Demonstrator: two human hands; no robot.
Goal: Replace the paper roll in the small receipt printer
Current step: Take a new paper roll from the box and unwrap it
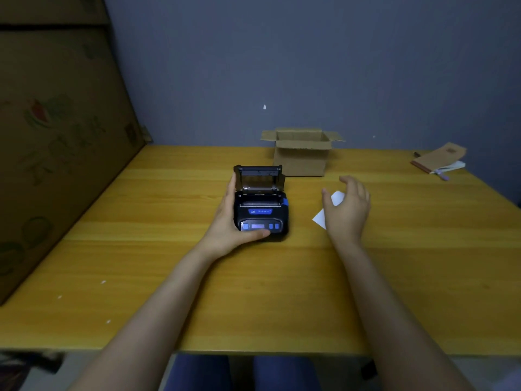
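A small black receipt printer (260,210) with blue buttons sits on the yellow wooden table (141,249), its lid (259,176) tilted up and open. My left hand (228,224) grips the printer's left side, thumb across its front edge. To the right, my right hand (346,207) hovers with fingers spread over a white paper piece (320,217) lying on the table; whether it touches the paper I cannot tell. No paper roll shows inside the printer.
An open cardboard box (301,153) stands behind the printer near the wall. A brown notebook with papers (439,160) lies at the far right. A large cardboard sheet (56,136) leans along the table's left side.
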